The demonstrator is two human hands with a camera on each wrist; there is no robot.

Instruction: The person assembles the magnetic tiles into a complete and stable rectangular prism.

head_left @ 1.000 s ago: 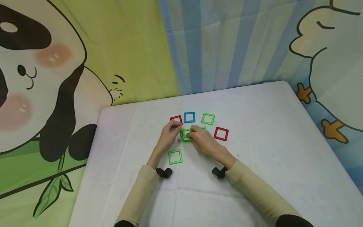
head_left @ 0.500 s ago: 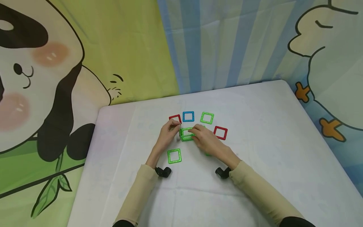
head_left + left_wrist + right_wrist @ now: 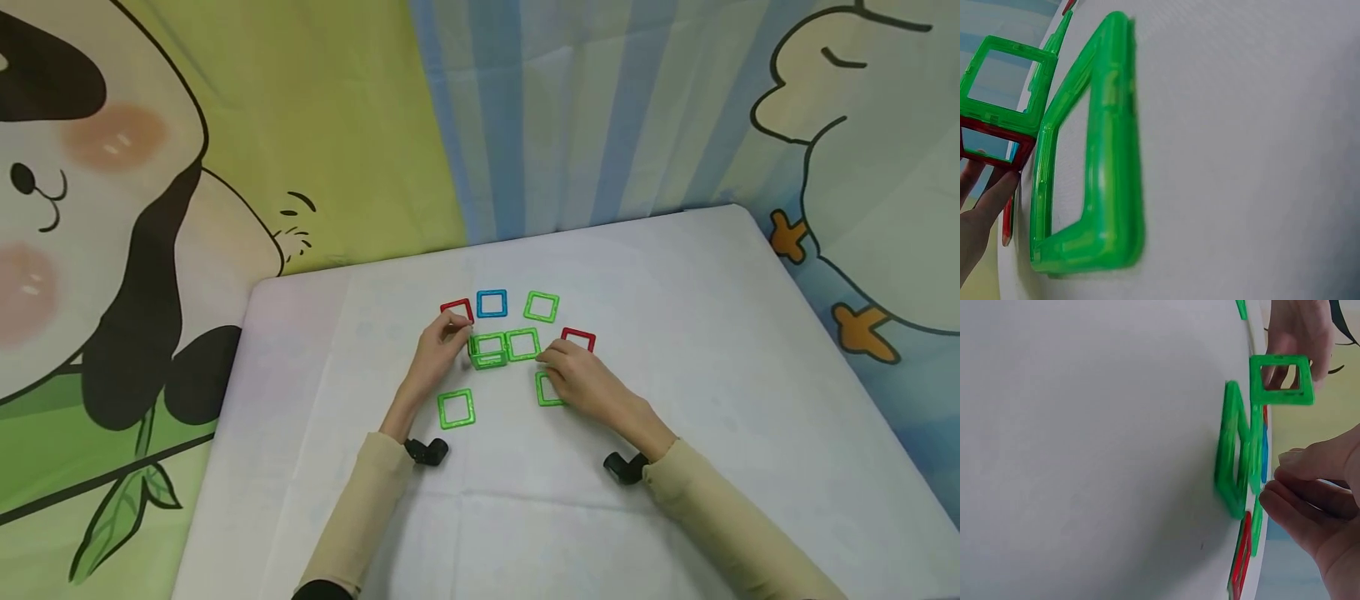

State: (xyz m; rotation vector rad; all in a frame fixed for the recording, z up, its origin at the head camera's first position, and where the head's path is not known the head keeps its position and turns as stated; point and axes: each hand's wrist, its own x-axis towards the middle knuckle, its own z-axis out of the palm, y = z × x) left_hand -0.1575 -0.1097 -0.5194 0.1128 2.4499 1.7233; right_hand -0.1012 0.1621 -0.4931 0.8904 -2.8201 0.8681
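Note:
In the head view my left hand (image 3: 438,350) stays at the left side of a small structure of square green magnetic tiles (image 3: 487,362). The left wrist view shows its fingers (image 3: 999,194) against a red magnetic tile (image 3: 991,130), which stands edge to edge with an upright green tile (image 3: 1040,100). A flat green tile (image 3: 508,346) adjoins the structure on the right. My right hand (image 3: 588,379) hovers right of that, over part of another green tile (image 3: 551,402). In the right wrist view its thumb and fingers are loosely bent, holding nothing.
Behind the structure lie a red tile (image 3: 456,302), a blue tile (image 3: 492,315) and a green tile (image 3: 540,318). A second red tile (image 3: 578,332) is beyond my right hand. Nearer the front lies a loose green tile (image 3: 456,425). All are on the white table (image 3: 675,333).
My right hand has drawn away from the structure to the right, uncovering the flat green tile beside it and part of the nearer green one. My left hand keeps its place.

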